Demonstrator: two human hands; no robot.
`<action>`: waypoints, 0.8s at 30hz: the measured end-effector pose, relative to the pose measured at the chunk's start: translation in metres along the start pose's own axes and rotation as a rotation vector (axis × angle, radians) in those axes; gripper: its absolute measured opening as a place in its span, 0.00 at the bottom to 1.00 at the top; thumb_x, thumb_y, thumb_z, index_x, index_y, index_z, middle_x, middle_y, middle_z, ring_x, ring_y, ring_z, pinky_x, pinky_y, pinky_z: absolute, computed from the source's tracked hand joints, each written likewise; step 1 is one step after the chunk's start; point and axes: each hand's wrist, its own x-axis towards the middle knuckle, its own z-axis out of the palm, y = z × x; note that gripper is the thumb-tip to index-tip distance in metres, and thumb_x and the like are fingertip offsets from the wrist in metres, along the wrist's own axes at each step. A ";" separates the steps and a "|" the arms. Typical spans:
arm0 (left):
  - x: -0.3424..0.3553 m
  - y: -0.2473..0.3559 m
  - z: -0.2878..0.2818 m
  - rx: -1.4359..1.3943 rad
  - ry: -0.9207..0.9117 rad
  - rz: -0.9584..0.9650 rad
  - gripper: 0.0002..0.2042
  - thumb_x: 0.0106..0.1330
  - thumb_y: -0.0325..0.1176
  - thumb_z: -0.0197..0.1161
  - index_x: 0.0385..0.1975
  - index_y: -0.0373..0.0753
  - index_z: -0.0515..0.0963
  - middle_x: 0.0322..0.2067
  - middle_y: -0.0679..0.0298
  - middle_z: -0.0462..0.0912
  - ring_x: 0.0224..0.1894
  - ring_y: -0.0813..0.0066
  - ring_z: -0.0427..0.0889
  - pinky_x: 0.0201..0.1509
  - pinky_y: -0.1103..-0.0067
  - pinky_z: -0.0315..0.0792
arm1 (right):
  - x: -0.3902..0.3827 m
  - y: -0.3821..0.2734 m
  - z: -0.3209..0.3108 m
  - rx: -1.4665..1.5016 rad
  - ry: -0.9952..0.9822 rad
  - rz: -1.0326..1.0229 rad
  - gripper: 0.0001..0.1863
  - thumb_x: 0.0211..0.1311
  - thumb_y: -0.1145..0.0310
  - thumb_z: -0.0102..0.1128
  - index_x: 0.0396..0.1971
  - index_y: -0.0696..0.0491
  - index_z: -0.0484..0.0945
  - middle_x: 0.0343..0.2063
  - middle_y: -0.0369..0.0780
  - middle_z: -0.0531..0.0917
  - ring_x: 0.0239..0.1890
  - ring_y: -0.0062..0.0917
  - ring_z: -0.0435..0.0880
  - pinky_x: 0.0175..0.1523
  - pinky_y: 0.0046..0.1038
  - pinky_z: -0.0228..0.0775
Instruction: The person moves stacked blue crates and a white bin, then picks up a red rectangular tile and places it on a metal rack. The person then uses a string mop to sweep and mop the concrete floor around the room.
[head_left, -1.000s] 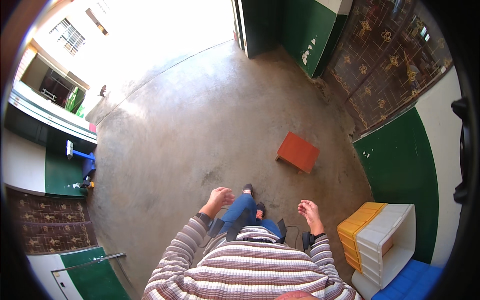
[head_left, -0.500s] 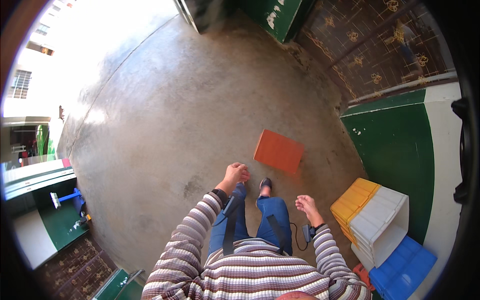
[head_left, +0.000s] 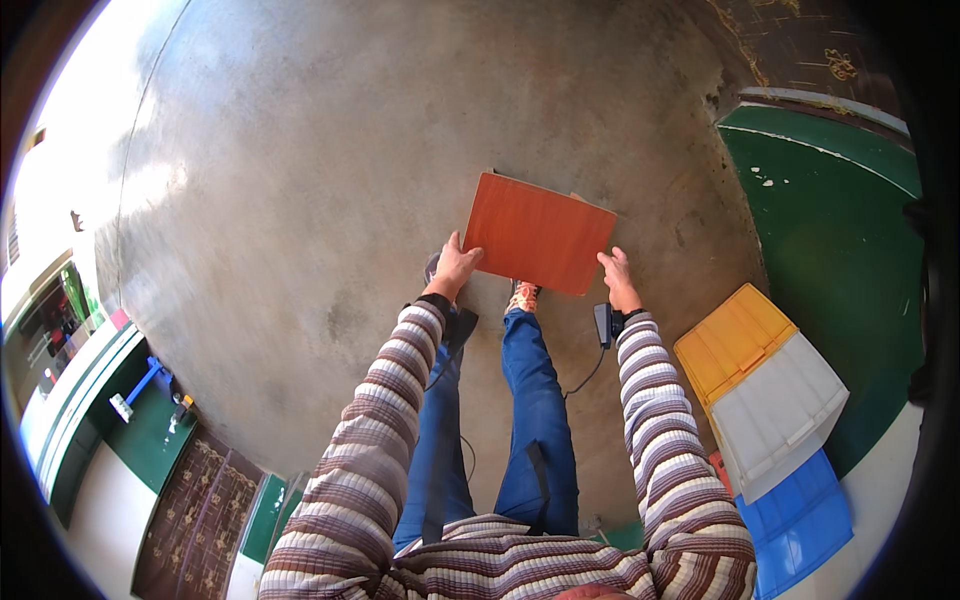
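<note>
An orange-red wood-topped low stool [head_left: 535, 230] is directly in front of my feet, its legs mostly hidden under the top. My left hand [head_left: 457, 264] grips its left edge, thumb over the top. At the right edge, my right hand [head_left: 617, 272] has thumb and fingers apart, just at the edge; whether it touches the board is unclear. A black device [head_left: 603, 325] with a cable hangs by my right wrist.
Stacked yellow [head_left: 725, 340], translucent white [head_left: 778, 415] and blue [head_left: 795, 525] plastic crates stand at the right beside a green-and-white wall [head_left: 830, 210]. A blue-handled object [head_left: 150, 385] is at the far left. Grey concrete floor [head_left: 300, 170] surrounds the stool.
I have moved up to the stool and tilted my view further down. Both hands reached forward to its side edges, and my left hand took hold of it.
</note>
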 end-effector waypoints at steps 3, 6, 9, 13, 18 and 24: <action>0.033 0.003 0.022 0.002 0.006 0.015 0.33 0.58 0.38 0.61 0.61 0.29 0.58 0.51 0.46 0.74 0.55 0.58 0.74 0.56 0.73 0.67 | 0.038 0.042 -0.007 0.081 -0.159 -0.050 0.26 0.62 0.63 0.52 0.60 0.50 0.63 0.62 0.46 0.59 0.66 0.34 0.56 0.64 0.32 0.53; 0.049 0.009 0.027 -0.027 0.007 -0.061 0.31 0.57 0.39 0.61 0.58 0.30 0.63 0.49 0.48 0.77 0.52 0.60 0.76 0.55 0.73 0.69 | 0.045 0.054 -0.008 0.109 -0.266 -0.046 0.24 0.62 0.71 0.48 0.60 0.48 0.63 0.63 0.48 0.58 0.67 0.36 0.53 0.65 0.33 0.51; 0.049 0.017 0.020 -0.055 0.012 -0.139 0.27 0.56 0.42 0.63 0.53 0.31 0.70 0.44 0.52 0.80 0.47 0.62 0.79 0.51 0.74 0.71 | 0.031 0.036 -0.008 0.203 -0.279 0.076 0.24 0.62 0.77 0.43 0.59 0.47 0.64 0.61 0.46 0.60 0.65 0.36 0.55 0.65 0.34 0.52; 0.021 0.020 -0.004 -0.086 -0.099 -0.193 0.29 0.54 0.46 0.65 0.51 0.31 0.71 0.42 0.54 0.80 0.45 0.66 0.79 0.50 0.76 0.71 | -0.015 -0.009 -0.005 0.115 -0.172 -0.015 0.17 0.62 0.65 0.51 0.52 0.47 0.69 0.53 0.35 0.68 0.57 0.23 0.65 0.59 0.28 0.55; -0.055 0.018 -0.044 -0.310 -0.068 -0.208 0.26 0.53 0.46 0.65 0.43 0.30 0.77 0.38 0.50 0.82 0.43 0.60 0.81 0.48 0.71 0.72 | -0.098 -0.091 -0.015 -0.272 -0.257 -0.423 0.25 0.57 0.83 0.44 0.57 0.52 0.65 0.54 0.41 0.67 0.58 0.30 0.65 0.61 0.28 0.57; -0.183 0.050 -0.125 -0.525 -0.006 -0.248 0.26 0.56 0.40 0.65 0.49 0.28 0.69 0.40 0.55 0.79 0.42 0.69 0.78 0.46 0.74 0.72 | -0.208 -0.197 -0.015 -0.519 -0.189 -0.773 0.23 0.54 0.84 0.47 0.53 0.58 0.67 0.51 0.42 0.69 0.56 0.30 0.66 0.61 0.27 0.58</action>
